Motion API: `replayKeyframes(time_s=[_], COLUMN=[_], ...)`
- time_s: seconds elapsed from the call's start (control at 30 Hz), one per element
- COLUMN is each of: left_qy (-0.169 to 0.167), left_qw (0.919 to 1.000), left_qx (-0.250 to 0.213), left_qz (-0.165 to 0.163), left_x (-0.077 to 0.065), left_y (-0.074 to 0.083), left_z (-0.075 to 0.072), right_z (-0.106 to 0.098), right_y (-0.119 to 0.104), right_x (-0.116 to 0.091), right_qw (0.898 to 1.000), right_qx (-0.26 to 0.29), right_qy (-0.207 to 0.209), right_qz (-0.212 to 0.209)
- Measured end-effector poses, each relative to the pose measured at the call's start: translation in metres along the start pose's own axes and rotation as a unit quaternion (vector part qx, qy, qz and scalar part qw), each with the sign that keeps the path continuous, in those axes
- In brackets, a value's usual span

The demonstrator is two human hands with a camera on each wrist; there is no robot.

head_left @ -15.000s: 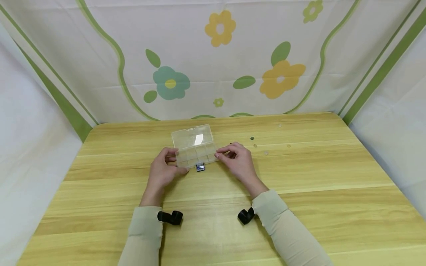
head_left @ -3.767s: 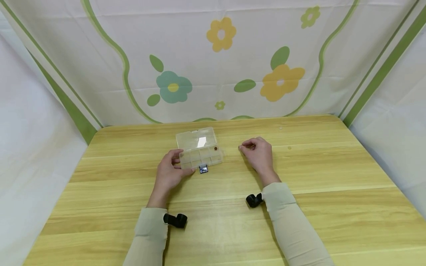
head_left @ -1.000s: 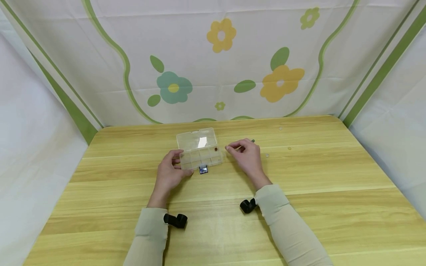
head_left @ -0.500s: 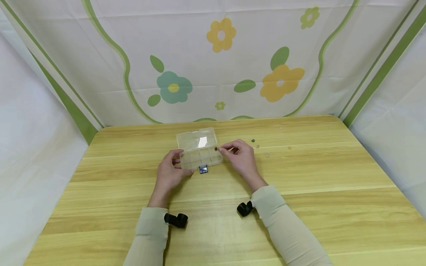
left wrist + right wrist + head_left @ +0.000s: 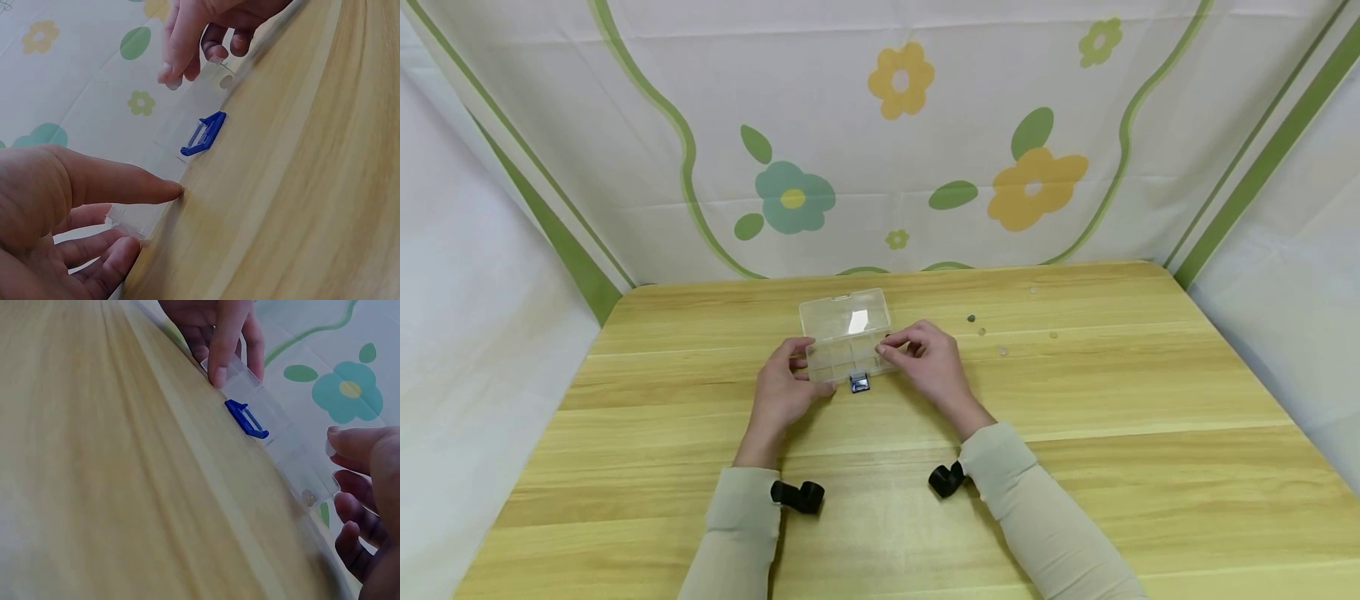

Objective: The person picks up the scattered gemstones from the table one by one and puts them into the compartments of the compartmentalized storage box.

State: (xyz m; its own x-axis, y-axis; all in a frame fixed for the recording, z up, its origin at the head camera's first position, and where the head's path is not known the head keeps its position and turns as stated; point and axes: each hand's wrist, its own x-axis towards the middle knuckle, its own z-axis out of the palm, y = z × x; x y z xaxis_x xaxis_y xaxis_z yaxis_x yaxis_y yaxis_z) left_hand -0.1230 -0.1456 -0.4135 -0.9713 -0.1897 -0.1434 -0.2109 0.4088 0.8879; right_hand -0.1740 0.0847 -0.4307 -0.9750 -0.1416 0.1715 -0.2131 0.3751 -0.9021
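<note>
A clear plastic compartment box (image 5: pixel 842 357) with a blue latch (image 5: pixel 860 382) lies on the table, its lid (image 5: pixel 837 315) tipped back. My left hand (image 5: pixel 784 394) grips the box's left end, thumb along the front edge. Above the right-hand compartments, my right hand (image 5: pixel 928 362) pinches a small whitish piece (image 5: pixel 330 448) between thumb and fingers. Most of that piece is hidden by the fingertips. A small dark red piece (image 5: pixel 887 336) in the back right compartment is partly covered by my right hand. The right wrist view shows a round translucent piece (image 5: pixel 307 497) in the box's right end.
Right of the box, several tiny pieces lie scattered on the wooden table (image 5: pixel 865 533): a dark green one (image 5: pixel 972 318), a brownish one (image 5: pixel 982 332), a pale one (image 5: pixel 1003 351), a yellowish one (image 5: pixel 1053 335) and another pale one (image 5: pixel 1033 290). A flowered cloth (image 5: pixel 895 167) hangs behind the table.
My right hand has moved left, from beside the box to over its right compartments, uncovering the dark green and brownish pieces. My left hand stays at the box. The red piece appeared after the earliest frame.
</note>
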Motion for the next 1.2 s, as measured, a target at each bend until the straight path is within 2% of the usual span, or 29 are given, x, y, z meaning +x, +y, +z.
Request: replayKeyframes(time_s=[0.47,1.2], left_qy=[0.003,0.003], left_qw=[1.0000,1.0000], left_qx=[-0.001,-0.006], left_qz=[0.004,-0.005], left_x=[0.0008,0.0005], left_y=[0.0006,0.0010], left_z=[0.0015,0.0016], right_z=[0.0023,0.0039], right_y=[0.0016,0.0007], right_x=[-0.0017,-0.0009], right_qw=[0.999,0.998], right_qx=[-0.019,-0.032], right_qy=[-0.047,-0.045], right_qz=[-0.016,-0.019])
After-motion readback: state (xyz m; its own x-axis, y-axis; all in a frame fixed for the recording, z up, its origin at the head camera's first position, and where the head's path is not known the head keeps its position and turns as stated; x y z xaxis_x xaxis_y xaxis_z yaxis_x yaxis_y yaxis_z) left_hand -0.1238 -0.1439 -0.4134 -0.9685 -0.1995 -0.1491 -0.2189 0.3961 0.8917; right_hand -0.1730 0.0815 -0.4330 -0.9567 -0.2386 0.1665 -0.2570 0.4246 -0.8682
